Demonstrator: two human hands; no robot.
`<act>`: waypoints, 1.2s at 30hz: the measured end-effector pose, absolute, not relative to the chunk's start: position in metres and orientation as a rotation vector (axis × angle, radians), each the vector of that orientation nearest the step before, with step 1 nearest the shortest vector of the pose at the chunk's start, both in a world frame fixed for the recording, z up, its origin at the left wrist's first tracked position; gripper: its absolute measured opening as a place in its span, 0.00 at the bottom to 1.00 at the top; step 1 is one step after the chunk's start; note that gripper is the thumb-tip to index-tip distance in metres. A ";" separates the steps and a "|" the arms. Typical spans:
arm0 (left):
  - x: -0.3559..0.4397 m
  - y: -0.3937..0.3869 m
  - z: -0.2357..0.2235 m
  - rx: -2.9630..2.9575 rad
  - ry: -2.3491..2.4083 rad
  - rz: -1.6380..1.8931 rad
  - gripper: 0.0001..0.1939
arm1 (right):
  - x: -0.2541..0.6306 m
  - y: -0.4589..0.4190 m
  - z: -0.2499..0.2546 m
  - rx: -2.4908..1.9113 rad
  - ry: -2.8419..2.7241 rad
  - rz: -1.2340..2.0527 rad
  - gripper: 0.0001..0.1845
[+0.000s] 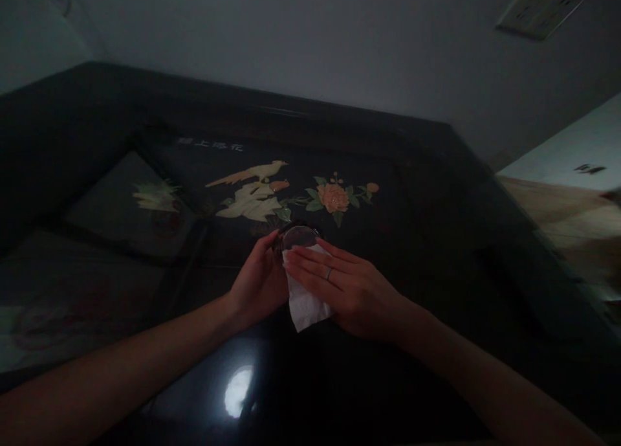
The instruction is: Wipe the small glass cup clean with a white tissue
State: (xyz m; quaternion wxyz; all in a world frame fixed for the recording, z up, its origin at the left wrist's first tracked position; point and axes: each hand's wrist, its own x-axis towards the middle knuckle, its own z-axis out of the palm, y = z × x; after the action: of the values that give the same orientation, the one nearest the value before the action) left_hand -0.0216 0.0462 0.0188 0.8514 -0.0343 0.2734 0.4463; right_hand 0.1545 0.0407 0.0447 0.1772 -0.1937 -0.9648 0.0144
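My left hand (257, 281) grips a small round object with a shiny, mirror-like face (297, 236), holding it from the left side. My right hand (347, 284), with a ring on one finger, presses a white tissue (305, 307) against that round object, fingers flat and together over the cloth. Both hands meet above a glossy black cabinet top (412, 239). The tissue hangs down below the right palm.
The black lacquer surface bears an inlaid bird (252, 173) and a pink flower (334, 198), with a second inlaid panel (145, 203) at left. A wall socket (541, 6) is at upper right. A light reflection (239, 391) shines near me.
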 end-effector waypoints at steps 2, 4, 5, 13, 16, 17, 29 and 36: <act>-0.020 0.045 0.022 -0.061 0.604 0.901 0.22 | 0.150 0.039 0.040 -0.583 -2.724 0.029 0.24; -0.019 0.044 0.024 -0.030 0.637 0.879 0.22 | 0.147 0.039 0.038 -0.646 -2.715 -0.006 0.25; -0.018 0.043 0.024 -0.015 0.650 0.880 0.22 | 0.146 0.039 0.037 -0.684 -2.709 -0.029 0.25; -0.015 0.038 0.018 0.113 0.621 0.979 0.19 | 0.153 0.045 0.039 -0.974 -2.653 -0.164 0.25; -0.017 0.039 0.015 0.102 0.617 0.999 0.20 | 0.156 0.043 0.041 -0.977 -2.650 -0.180 0.24; -0.017 0.039 0.014 0.091 0.612 0.999 0.20 | 0.157 0.041 0.042 -0.969 -2.652 -0.189 0.23; -0.016 0.043 0.024 -0.030 0.696 0.925 0.24 | 0.146 0.022 0.046 -0.725 -2.660 -0.086 0.21; -0.020 0.039 0.015 0.012 0.662 0.783 0.20 | 0.139 0.023 0.039 -0.747 -2.679 -0.068 0.26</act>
State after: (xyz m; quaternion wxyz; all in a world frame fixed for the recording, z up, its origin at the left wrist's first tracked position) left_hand -0.0203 0.0394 0.0152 0.8714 0.0058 0.3167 0.3747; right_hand 0.1395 0.0234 0.0388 0.1787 -0.2641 -0.9475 -0.0241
